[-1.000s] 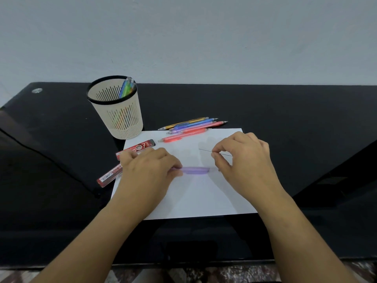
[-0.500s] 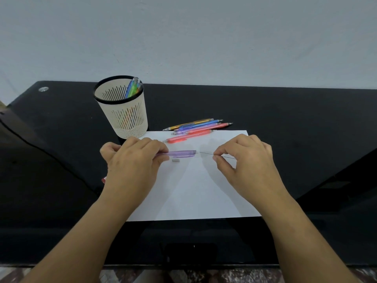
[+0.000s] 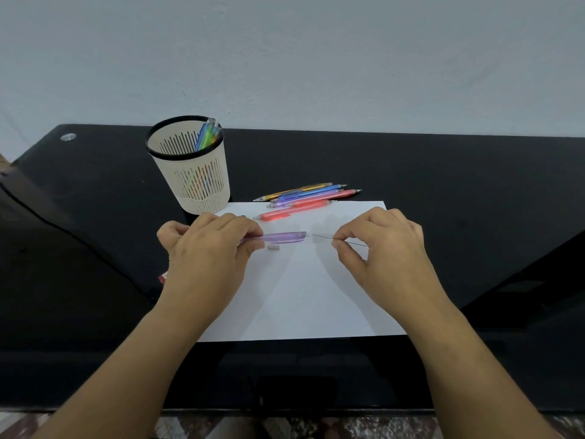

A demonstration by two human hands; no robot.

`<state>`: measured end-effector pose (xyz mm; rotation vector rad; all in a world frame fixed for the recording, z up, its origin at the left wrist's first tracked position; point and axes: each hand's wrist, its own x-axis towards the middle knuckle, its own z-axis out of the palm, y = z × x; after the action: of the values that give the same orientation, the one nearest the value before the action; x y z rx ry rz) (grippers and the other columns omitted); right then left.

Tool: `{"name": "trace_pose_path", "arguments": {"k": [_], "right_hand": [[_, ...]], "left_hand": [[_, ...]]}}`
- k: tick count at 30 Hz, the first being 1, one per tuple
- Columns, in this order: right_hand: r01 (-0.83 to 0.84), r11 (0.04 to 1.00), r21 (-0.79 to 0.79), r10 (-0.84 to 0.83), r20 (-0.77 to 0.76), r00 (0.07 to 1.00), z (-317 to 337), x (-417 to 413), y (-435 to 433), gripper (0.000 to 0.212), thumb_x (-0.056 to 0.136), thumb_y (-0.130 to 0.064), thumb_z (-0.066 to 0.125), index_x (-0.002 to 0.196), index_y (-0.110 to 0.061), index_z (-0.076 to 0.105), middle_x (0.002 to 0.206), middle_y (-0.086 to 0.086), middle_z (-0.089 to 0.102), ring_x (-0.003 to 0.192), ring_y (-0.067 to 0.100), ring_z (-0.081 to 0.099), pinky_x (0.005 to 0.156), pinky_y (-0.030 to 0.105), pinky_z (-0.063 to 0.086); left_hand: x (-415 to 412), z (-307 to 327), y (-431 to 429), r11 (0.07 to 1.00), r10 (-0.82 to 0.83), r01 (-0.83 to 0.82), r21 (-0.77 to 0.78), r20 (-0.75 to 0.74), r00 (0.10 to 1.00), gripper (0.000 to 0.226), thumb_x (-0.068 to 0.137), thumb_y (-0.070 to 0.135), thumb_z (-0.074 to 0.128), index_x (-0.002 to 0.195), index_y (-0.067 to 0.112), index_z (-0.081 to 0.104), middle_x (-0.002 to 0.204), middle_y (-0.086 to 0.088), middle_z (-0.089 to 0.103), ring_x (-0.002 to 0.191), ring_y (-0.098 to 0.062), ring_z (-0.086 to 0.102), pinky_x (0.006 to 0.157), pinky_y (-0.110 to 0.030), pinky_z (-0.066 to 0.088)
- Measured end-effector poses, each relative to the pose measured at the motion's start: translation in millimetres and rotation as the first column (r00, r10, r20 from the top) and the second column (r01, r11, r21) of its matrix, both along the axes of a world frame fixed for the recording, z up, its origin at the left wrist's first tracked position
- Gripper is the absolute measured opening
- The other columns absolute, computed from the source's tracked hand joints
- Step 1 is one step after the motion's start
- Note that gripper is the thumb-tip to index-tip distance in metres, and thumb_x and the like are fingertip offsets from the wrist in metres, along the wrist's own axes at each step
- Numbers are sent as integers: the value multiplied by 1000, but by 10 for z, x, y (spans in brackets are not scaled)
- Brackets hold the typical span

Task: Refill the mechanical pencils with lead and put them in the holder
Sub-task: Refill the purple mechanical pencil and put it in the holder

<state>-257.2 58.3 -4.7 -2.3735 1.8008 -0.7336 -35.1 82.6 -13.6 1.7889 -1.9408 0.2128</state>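
In the head view, our left hand (image 3: 205, 258) curls its fingers (image 3: 250, 231) round the purple pencil (image 3: 278, 237), over the paper (image 3: 310, 296) on the worktop (image 3: 443, 185). Our right hand (image 3: 386, 258) pinches a thin lead (image 3: 323, 237) between thumb and forefinger. A red case (image 3: 163, 276) peeks from under the left hand, its print hidden. The pencil runs left to right, open end facing right. The lead's tip points left at it, just apart. The holder (image 3: 193, 172) stands upright behind.

Paper (image 3: 300, 296) on the counter (image 3: 459, 172), holder (image 3: 196, 188) behind its left corner.
Loose pencils (image 3: 308, 195) lie along the paper's far edge, right of the holder; more pencils (image 3: 207, 137) stand inside the holder.
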Motion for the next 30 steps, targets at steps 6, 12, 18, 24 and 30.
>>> {"name": "trace_pose_path", "arguments": {"k": [6, 12, 18, 24, 30], "right_hand": [[-17, 1000, 15, 17, -3, 1000, 13, 21, 13, 7, 87, -31, 66, 92, -31, 70, 97, -12, 61, 98, 10, 50, 96, 35, 29], [-40, 998, 40, 41, -25, 999, 11, 36, 6, 9, 88, -31, 64, 94, -31, 70, 98, -11, 60, 100, 10, 49, 94, 33, 28], [-48, 999, 20, 49, -43, 998, -17, 34, 1, 7, 88, -30, 65, 93, -31, 70, 96, -12, 60, 99, 11, 50, 90, 29, 23], [-46, 998, 30, 49, -87, 995, -14, 68, 7, 9, 89, -32, 63, 94, -31, 70, 97, -12, 61, 100, 12, 49, 89, 28, 22], [-29, 999, 38, 33, -109, 994, 24, 69, 29, 36, 84, -40, 66, 120, -33, 62, 118, -9, 59, 115, 16, 49, 101, 39, 28]], "left_hand": [[-11, -5, 7, 1000, -13, 13, -5, 2, 1000, 13, 79, 26, 75, 91, 28, 69, 89, 11, 70, 85, -16, 60, 76, -29, 11], [-17, -14, 15, 999, -36, 36, -8, -1, 999, 12, 80, 28, 73, 91, 29, 69, 90, 12, 70, 85, -16, 60, 77, -30, 11], [-11, -21, 6, 999, -38, 38, -14, 0, 999, 12, 79, 28, 73, 90, 30, 69, 88, 13, 69, 84, -15, 60, 78, -28, 10], [-34, -29, 11, 998, -70, 70, -3, -6, 997, 11, 80, 29, 73, 90, 30, 69, 87, 13, 69, 83, -15, 60, 76, -30, 11], [-39, -27, 16, 998, -63, 63, 3, -7, 998, 11, 80, 30, 72, 90, 31, 69, 85, 13, 68, 81, -14, 60, 75, -29, 10]]}}
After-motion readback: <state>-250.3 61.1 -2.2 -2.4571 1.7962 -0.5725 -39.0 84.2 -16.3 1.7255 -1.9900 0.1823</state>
